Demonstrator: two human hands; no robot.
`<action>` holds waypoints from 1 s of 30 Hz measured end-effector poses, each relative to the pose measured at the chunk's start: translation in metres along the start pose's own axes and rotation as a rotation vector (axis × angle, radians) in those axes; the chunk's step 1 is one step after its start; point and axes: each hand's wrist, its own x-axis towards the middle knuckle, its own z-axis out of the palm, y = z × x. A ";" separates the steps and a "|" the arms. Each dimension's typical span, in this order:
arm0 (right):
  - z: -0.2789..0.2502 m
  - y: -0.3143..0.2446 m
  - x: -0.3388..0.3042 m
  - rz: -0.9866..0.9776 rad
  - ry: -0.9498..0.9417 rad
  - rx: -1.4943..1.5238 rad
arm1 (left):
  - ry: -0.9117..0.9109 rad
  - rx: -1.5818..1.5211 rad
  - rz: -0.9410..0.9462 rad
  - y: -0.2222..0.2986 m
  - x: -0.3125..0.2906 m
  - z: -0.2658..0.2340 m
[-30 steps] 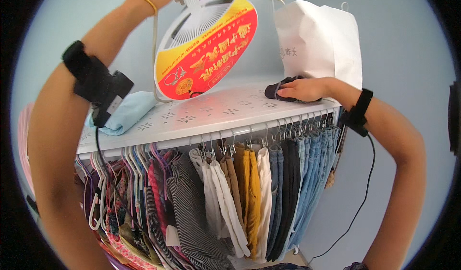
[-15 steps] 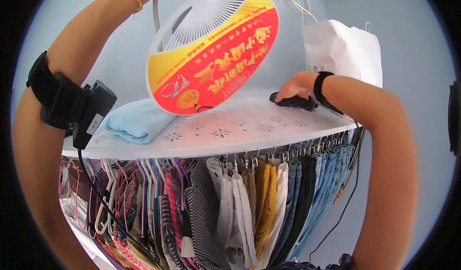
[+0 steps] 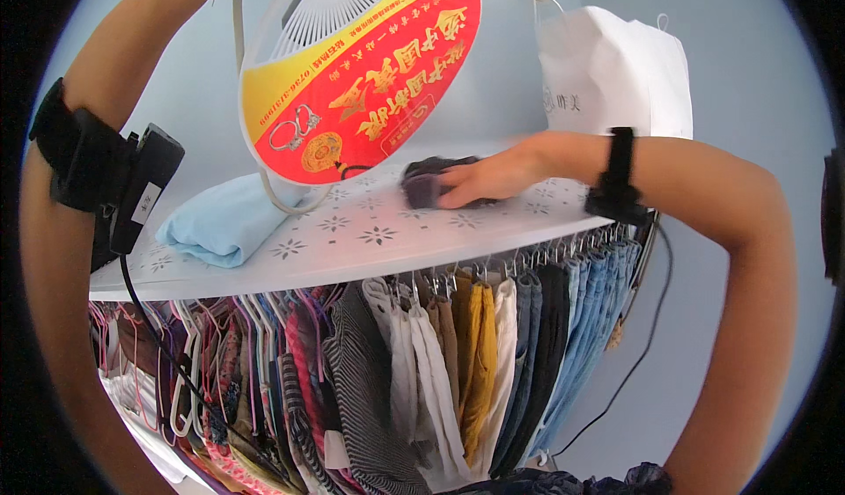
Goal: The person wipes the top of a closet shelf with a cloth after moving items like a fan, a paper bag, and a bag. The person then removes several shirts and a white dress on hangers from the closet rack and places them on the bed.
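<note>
A dark grey cloth [image 3: 424, 185] lies bunched on the white shelf [image 3: 407, 250], which has a pattern of cut-out flowers. My right hand [image 3: 502, 174] presses down on this cloth, fingers closed over it and a little blurred. From the left my other arm rises past the top edge, so my left hand is out of sight. Close to that wrist hangs a red and yellow hand fan [image 3: 374, 90] with white ribs, tilted above the shelf. What holds the fan up is hidden. Left of the fan rests a folded light blue cloth [image 3: 220, 218].
A white bag [image 3: 607, 73] stands at the back right of the shelf. Beneath it hang striped and patterned clothes [image 3: 370, 381], yellow trousers [image 3: 477, 363] and blue jeans [image 3: 594, 310]. A cable loop [image 3: 238, 46] hangs behind the fan; a black cord [image 3: 656, 337] drops at the right.
My right hand has slid the dark cloth leftward along the shelf, toward the fan. The fan sits higher and further left in view, and my left hand has left the picture.
</note>
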 end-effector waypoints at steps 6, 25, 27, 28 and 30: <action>0.023 0.059 -0.107 0.440 0.304 -0.226 | 0.026 0.040 0.177 0.042 -0.006 0.036; 0.192 0.131 -0.267 0.104 1.423 0.113 | -0.736 -0.035 0.278 0.155 -0.142 0.144; 0.184 0.167 -0.305 0.292 1.581 0.328 | -0.769 -0.105 0.167 0.159 -0.141 0.150; 0.174 0.185 -0.320 0.186 1.700 0.489 | -0.831 -0.100 0.122 0.165 -0.137 0.148; 0.148 0.201 -0.343 0.006 1.907 0.602 | -0.898 -0.164 0.025 0.175 -0.137 0.151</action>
